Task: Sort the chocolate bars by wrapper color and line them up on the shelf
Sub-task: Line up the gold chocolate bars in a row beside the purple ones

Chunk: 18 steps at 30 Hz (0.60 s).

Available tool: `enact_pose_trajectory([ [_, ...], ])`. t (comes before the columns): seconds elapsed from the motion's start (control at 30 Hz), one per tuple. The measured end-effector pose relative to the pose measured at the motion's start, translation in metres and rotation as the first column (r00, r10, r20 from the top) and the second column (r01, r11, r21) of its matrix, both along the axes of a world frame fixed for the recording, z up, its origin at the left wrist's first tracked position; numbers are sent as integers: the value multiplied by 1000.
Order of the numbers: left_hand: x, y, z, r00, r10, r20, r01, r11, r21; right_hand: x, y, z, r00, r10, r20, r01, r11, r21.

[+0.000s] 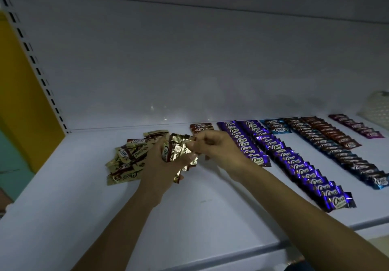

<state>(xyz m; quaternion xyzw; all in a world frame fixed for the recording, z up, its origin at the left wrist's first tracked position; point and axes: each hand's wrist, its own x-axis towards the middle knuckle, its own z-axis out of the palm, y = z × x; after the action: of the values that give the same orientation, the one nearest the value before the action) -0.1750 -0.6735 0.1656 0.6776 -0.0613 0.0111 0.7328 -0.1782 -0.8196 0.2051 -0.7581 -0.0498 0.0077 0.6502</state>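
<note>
In the head view the left hand [156, 163] grips a small bunch of gold bars [179, 152] just above the shelf [210, 207], beside the loose gold pile [126, 161], while the right hand [214, 146] pinches the crimped end of the top bar. They look light, thin and slippery in crinkly foil, so the flat sealed end is probably the best place to hold. To the right lie 2 purple rows [248, 142], 1 long blue row [357, 165], 1 brown row [332, 132], 1 magenta row [357, 126] and 1 short brown stack [201, 127], the bars overlapping too much to count singly.
</note>
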Motion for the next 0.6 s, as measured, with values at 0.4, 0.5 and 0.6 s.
enact_pose_trajectory([
  [0.4,4,2,-5,998,54,-11,-54,998,-32,-9,-52,-13,962,-61,265,198,823,-532],
  [0.5,4,2,-6,998,60,-9,-60,998,-33,-12,-59,-19,957,94,273,165,598,-784],
  [0.6,5,2,-7,998,56,-10,-56,998,-36,-11,-60,-20,966,96,241,165,489,-857],
])
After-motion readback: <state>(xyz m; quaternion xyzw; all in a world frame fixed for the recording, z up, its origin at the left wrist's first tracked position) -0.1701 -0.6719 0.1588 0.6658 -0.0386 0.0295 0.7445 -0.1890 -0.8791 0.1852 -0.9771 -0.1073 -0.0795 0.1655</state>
